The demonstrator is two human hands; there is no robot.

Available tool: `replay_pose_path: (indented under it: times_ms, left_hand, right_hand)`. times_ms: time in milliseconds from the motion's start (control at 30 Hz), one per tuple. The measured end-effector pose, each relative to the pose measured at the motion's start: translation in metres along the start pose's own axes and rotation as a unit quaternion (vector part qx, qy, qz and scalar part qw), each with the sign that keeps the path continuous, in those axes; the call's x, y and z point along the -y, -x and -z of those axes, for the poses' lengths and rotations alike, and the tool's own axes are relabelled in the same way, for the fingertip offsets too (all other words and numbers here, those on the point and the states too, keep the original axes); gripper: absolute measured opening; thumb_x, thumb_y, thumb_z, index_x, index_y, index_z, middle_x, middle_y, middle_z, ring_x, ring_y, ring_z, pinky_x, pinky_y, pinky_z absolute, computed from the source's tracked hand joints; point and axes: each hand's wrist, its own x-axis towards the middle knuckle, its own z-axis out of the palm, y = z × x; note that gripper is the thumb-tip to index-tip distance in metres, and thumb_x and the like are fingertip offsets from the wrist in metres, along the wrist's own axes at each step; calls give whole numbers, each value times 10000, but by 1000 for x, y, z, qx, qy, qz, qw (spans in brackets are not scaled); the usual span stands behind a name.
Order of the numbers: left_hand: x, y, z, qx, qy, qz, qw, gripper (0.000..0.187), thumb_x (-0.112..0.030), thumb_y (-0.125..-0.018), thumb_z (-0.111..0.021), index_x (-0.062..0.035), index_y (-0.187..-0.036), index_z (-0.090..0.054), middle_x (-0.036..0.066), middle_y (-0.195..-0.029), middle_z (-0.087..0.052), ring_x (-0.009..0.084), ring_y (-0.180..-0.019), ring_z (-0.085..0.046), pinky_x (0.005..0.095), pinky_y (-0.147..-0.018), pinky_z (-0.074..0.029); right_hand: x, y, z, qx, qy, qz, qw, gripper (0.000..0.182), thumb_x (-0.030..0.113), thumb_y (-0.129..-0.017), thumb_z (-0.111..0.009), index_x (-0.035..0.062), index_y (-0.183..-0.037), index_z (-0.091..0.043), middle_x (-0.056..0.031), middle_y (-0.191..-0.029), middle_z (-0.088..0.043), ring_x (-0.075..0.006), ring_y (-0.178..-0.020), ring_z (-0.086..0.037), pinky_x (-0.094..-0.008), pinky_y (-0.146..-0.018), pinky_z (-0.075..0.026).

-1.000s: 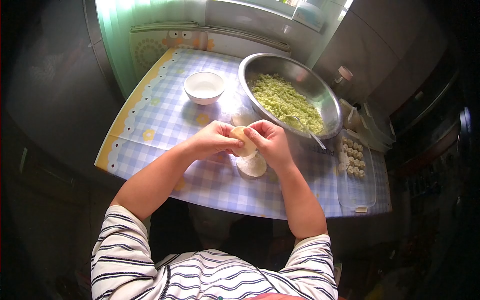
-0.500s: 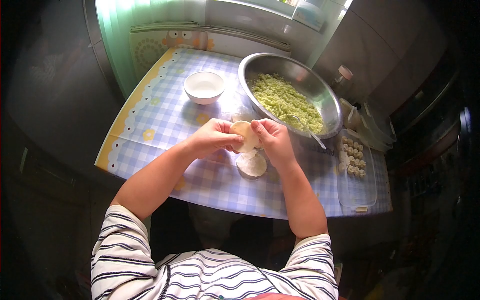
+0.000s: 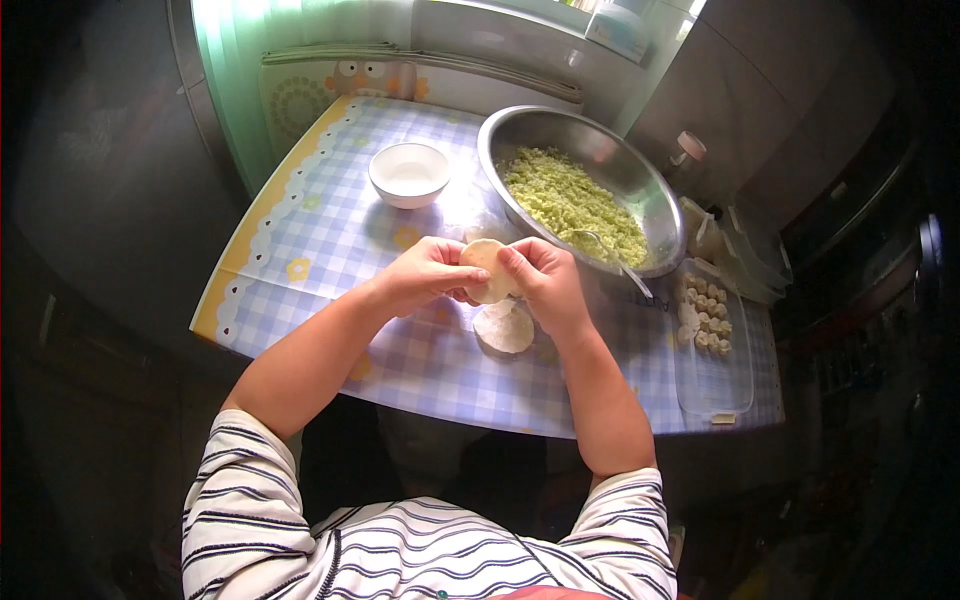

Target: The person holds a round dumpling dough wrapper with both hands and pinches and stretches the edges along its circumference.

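here the fingers of the right hand and left hand pinch shut on a dumpling wrapper, held above the wrapper stack on the worktop, filling bowl at one o'clock; squeezing too hard could tear the thin dough.

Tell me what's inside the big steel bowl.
The steel bowl holds chopped green filling heaped toward its near side, with a spoon resting at the near rim. Whatever lies under the filling is covered.
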Motion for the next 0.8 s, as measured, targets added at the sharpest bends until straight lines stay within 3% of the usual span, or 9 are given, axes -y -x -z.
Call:
replay_pose_path:
  times_ms: [133, 233, 433, 800]
  left_hand:
    - [1, -1, 1, 5, -6, -2, 1000, 277, -201, -808, -676, 1, -990, -627, 56, -882, -643, 105, -778, -603, 249, -690, -490]
    - [2, 0, 0, 28, -30, -6, 999, 281, -201, -808, -676, 8, -990, -625, 51, -878, -641, 98, -780, -599, 242, -689, -487]
    - [-1, 2, -3, 22, -20, -8, 1000, 287, -197, -811, -673, 12, -1000, -621, 51, -886, -640, 97, -788, -598, 241, -692, -487]
    - [3, -1, 2, -5, -11, -11, 1000, 280, -186, -817, -658, 4, -1019, -617, 60, -910, -640, 114, -810, -604, 257, -718, -490]
  right_hand:
    - [4, 0, -1, 5, -25, -7, 1000, 197, 181, -840, -641, -15, -832, -623, -22, -732, -622, -51, -654, -536, -190, -581, -426]
    - [-1, -1, 0, 18, 56, 6, 998, 197, 185, -830, -653, -10, -827, -626, -14, -715, -615, -48, -643, -527, -198, -575, -424]
    - [-3, 0, 0, 5, 91, 21, 996, 183, 180, -817, -662, 2, -789, -631, 3, -672, -595, -43, -613, -499, -209, -555, -412]
    - [1, -1, 2, 7, 12, 13, 1000, 206, 193, -856, -624, -11, -828, -631, 11, -705, -601, -32, -625, -498, -184, -555, -398]
